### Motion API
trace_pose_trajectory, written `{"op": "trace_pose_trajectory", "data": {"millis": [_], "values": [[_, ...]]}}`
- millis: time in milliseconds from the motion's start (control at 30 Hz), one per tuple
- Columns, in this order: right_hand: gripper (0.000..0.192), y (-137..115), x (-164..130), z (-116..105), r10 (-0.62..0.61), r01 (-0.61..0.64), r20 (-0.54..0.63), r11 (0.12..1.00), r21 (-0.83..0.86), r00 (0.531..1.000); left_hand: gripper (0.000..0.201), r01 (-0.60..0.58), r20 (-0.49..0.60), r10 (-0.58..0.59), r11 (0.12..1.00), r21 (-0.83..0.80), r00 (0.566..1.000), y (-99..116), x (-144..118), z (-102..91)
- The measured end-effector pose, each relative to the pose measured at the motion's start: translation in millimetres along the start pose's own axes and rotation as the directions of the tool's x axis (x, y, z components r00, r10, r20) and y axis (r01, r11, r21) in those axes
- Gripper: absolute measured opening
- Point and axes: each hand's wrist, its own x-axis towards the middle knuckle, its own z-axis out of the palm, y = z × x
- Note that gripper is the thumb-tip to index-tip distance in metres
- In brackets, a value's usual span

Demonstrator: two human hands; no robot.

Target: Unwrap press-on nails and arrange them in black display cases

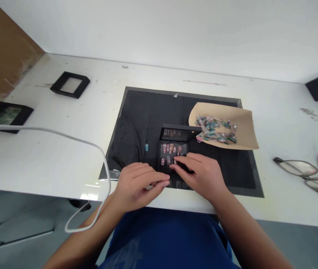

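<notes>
Filling step, I'd say: right hand (200, 173) fingertips pressing a nail into black nail box (173, 155); left hand (139, 185) loosely curled, empty, steadying box's near-left edge. Next needs another press-on nail from pile on tan paper (243, 123) just right of box.

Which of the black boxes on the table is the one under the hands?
The open box on the black mat, holding press-on nails; both hands rest at its front edge. The other boxes sit far off at the table edges.
</notes>
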Motion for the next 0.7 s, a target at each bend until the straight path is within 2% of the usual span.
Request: {"op": "trace_pose_trajectory", "data": {"millis": [100,433,700], "values": [[0.024,0,1,2,0.023,-0.023,-0.01,1.0,0.021,1.0,0.013,0.023,-0.014,-0.023,1.0,0.012,1.0,0,0,0.6],[0.027,1,-1,5,0.071,-0.066,-0.041,0.992,0.105,0.997,0.01,0.024,0.038,-0.025,0.999,0.04,0.999,1,2,2.2],[0.02,6,-9,-5,-0.014,0.025,-0.064,0.982,0.185,0.998,0.009,0.018,0.033,-0.019,0.999,0.033,0.999,2,2,2.0]]}}
